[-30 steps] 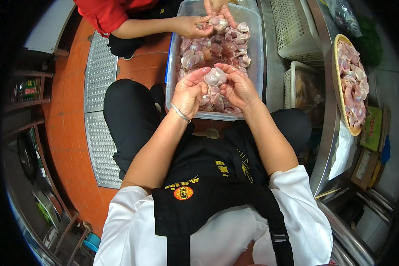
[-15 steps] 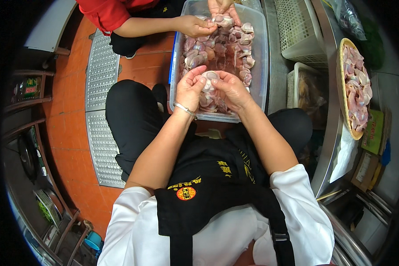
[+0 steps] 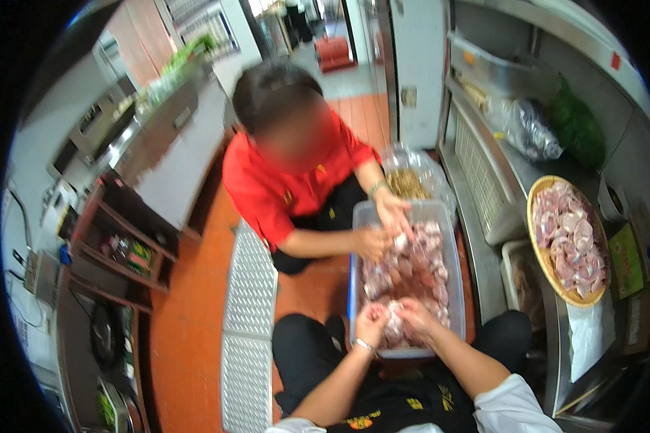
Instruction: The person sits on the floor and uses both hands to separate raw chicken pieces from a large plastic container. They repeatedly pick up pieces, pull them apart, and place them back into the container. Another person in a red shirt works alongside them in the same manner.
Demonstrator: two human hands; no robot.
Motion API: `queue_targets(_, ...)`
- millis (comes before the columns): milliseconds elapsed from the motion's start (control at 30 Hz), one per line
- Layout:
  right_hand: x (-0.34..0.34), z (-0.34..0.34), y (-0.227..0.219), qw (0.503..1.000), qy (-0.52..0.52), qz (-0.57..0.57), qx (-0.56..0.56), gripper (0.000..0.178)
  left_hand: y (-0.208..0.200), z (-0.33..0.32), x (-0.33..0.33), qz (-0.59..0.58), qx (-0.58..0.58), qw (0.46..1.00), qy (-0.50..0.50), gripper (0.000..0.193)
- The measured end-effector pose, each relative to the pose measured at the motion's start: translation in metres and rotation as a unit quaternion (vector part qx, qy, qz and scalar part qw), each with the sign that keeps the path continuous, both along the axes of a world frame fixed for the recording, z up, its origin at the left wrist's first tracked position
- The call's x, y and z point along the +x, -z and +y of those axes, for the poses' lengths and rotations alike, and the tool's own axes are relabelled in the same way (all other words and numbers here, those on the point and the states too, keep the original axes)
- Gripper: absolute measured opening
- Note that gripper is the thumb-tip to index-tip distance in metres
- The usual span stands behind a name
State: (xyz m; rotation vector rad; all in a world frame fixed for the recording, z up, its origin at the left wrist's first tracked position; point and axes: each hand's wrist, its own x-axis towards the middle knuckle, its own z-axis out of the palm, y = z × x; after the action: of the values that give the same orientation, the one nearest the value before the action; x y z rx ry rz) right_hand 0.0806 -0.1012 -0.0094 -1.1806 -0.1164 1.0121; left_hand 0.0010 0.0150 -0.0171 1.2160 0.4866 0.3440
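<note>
A pale pink poultry gizzard (image 3: 394, 315) is pinched between my two hands, over the near end of a clear plastic tub (image 3: 404, 353). My left hand (image 3: 371, 323), with a bracelet at the wrist, closes on its left side. From the other side my right hand (image 3: 417, 321) grips it with thumb and fingers. Many more gizzards (image 3: 433, 267) line the tub around reddish liquid. Across the tub, a person in a red shirt (image 3: 296, 195) holds another pale piece; that person's hands (image 3: 372, 243) are over its far end.
On the steel counter (image 3: 509, 159) at right, a round woven basket (image 3: 533, 216) holds more gizzards. A white perforated crate (image 3: 480, 173) sits below. Behind the tub lies a clear bag (image 3: 412, 184) of brownish stuff. Metal floor plates (image 3: 245, 303) run along the left, beside dark shelving (image 3: 123, 245).
My view has tilted up and shifted, bringing the other person's upper body and the room beyond into sight. Both my hands still hold a gizzard over the tub.
</note>
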Motion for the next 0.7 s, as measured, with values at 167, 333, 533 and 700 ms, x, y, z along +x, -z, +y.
queue_targets(167, 0.028, 0.017, 0.034, 0.970, -0.081, -0.196, -0.121, 0.009, 0.021, 0.014, 0.001, 0.038, 0.074, 0.996, -0.009, 0.008)
queue_targets(333, 0.073, 0.006, 0.030, 0.764, 0.041, -0.481, -0.427, 0.017, -0.004, 0.004, 0.000, 0.069, -0.051, 0.996, 0.010, 0.012)
queue_targets(533, 0.041, 0.018, 0.050, 0.610, -0.243, -0.543, -0.523, 0.021, 0.015, 0.004, -0.004, 0.043, -0.051, 0.998, -0.004, 0.010)
queue_targets(700, 0.048, 0.012, 0.025, 0.704, -0.085, -0.514, -0.483, 0.022, 0.013, 0.001, 0.001, 0.034, 0.115, 0.990, 0.068, 0.051)
